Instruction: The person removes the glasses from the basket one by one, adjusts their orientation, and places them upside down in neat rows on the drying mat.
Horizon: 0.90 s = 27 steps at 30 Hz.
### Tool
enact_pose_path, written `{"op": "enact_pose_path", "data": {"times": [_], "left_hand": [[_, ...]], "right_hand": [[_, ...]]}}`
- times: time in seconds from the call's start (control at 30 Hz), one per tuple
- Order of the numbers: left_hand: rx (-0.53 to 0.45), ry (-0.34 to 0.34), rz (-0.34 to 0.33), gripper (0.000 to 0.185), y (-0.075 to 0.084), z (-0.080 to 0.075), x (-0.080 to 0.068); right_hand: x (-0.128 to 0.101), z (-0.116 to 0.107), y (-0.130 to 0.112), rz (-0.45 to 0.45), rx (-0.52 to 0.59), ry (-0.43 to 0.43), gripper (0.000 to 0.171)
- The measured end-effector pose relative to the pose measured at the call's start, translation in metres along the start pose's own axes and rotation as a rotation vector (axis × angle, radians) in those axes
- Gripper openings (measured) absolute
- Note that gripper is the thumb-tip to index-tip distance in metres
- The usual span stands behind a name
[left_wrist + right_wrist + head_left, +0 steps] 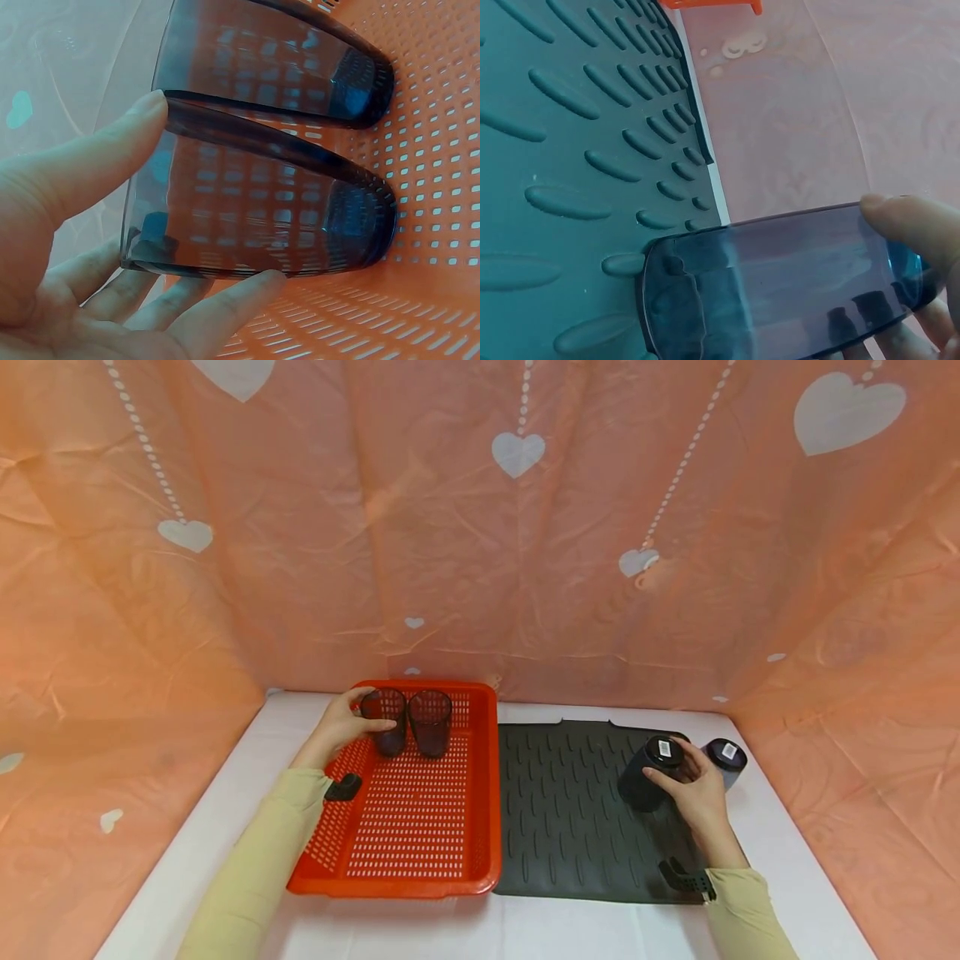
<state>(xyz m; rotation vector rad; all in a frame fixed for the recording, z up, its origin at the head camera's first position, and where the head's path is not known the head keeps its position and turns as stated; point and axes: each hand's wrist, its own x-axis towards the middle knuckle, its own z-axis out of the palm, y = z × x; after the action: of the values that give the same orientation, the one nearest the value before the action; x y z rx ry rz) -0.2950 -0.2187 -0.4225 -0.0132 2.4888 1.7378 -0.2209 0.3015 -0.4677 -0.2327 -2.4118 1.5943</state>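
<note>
Two dark tinted glasses stand upright side by side in the far left corner of a red perforated basket [480, 793]. My left hand [347, 723] wraps the left glass [385, 720], thumb on one side and fingers on the other; the wrist view shows that glass [255, 217] between thumb [97, 161] and fingers. The second glass [431, 722] touches it. My right hand [693, 787] grips an upside-down dark glass [649, 772] on the dark ribbed mat [570, 810]; the wrist view shows this glass [772, 281] held by my fingertips [907, 225]. Another inverted glass [725, 757] stands just right of it.
Basket and mat lie side by side on a white table [247, 760]. Pink cloth with white hearts [517, 527] closes in the back and both sides. Bare mat stretches left of my right hand, and the basket's near half holds nothing.
</note>
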Motion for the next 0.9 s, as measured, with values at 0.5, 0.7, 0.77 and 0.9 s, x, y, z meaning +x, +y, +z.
{"op": "enact_pose_path", "data": {"times": [0.5,0.7,0.77,0.9], "left_hand": [[0.212,0.049,0.008,0.091,0.0051,0.001,-0.0024],[0.21,0.019,0.048,0.09,0.0061,0.0027,0.0011],[0.206,0.004,0.067,0.09,0.0052,0.0028,0.0028],[0.16,-0.023,0.104,0.088,0.0003,0.0016,0.0059]], "right_hand": [[0.0024,-0.0012,0.0033,-0.052,-0.046,-0.051,0.076],[0.0016,-0.0021,0.0043,-0.053,-0.07,-0.04,0.076],[0.0014,-0.0025,0.0044,-0.049,-0.073,-0.041,0.076],[0.001,-0.0029,0.0048,-0.049,-0.072,-0.052,0.077]]}}
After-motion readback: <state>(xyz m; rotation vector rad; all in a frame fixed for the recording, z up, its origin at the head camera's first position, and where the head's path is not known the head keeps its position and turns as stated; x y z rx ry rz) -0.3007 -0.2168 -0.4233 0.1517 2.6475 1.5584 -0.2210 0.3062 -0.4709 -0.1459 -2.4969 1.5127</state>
